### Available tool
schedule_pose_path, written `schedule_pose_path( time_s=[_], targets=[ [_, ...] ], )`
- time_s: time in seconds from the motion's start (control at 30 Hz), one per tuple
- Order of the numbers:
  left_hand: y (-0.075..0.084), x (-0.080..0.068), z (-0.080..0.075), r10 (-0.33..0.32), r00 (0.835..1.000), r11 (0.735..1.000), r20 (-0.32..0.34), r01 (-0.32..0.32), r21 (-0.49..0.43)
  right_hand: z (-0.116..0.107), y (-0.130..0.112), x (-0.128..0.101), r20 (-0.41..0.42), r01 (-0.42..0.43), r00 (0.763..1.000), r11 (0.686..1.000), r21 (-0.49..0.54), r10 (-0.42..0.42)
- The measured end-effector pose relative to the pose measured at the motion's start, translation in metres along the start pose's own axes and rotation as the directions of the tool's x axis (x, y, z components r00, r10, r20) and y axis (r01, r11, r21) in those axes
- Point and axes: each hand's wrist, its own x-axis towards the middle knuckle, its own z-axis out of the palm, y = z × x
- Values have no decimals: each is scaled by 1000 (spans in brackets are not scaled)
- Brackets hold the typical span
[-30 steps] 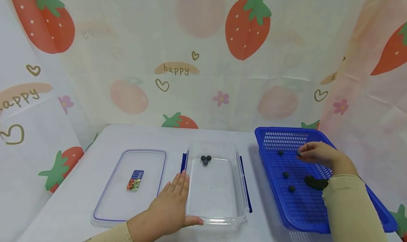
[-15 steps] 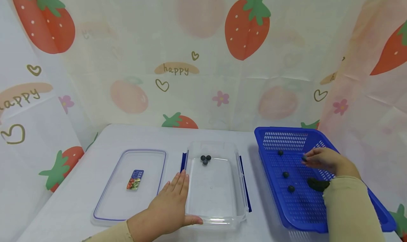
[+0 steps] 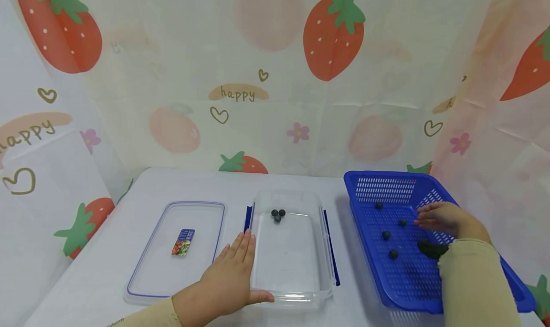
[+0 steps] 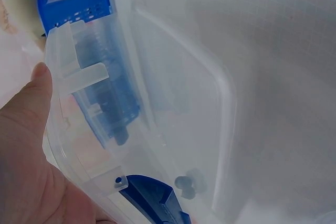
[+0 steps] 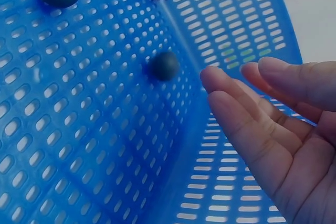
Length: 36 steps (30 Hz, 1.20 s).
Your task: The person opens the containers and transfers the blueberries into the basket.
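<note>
My left hand (image 3: 227, 277) lies along the left side of a clear plastic container (image 3: 285, 265), fingers straight, thumb at its front rim. Inside the container, three blueberries (image 3: 277, 218) cluster near the far end. My right hand (image 3: 444, 219) is over the right part of a blue perforated basket (image 3: 365, 250), holding nothing; its fingertips (image 5: 220, 103) are apart from the thumb. Just left of these fingers, a blueberry (image 3: 402, 222) sits on the basket floor. Several more blueberries (image 3: 386, 235) are in there, and a dark green, elongated thing (image 3: 431, 249) lies partly behind the right sleeve.
Left of the container, a clear lid (image 3: 150, 274) with a blue seal and a small printed label (image 3: 183, 242) lies flat on the white-covered table (image 3: 215, 186). Blue latches (image 3: 332, 250) stick out from the container's sides. A strawberry-print curtain (image 3: 275, 126) encloses the back and sides.
My right hand has let go of the blueberry it was pinching, which is now on the basket floor. The hand has shifted right and slightly nearer. My left hand stays put.
</note>
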Motion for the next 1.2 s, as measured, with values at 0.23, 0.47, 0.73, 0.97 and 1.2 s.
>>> schedule_pose_path(
  time_s=[0.23, 0.47, 0.73, 0.97, 1.2],
  targets=[
    [0, 1, 1, -2, 1000, 1000, 5, 2, -13, -2, -11, -5, -15, 36, 999, 999, -31, -36],
    [0, 1, 0, -4, 1000, 1000, 14, 5, -18, 0, -39, -6, 6, 169, 986, 985, -27, -169],
    [-1, 0, 0, -2, 1000, 1000, 3, 2, -17, 30, -84, -2, 44, 285, 958, 954, -90, -282],
    [-1, 0, -1, -1, 1000, 1000, 4, 1, -19, 74, -120, 7, 104, 307, 949, 945, -112, -296],
    [-2, 1, 2, 3, 1000, 1000, -12, -3, -1, 119, -141, 24, 157, 320, 940, 943, -95, -303]
  ],
)
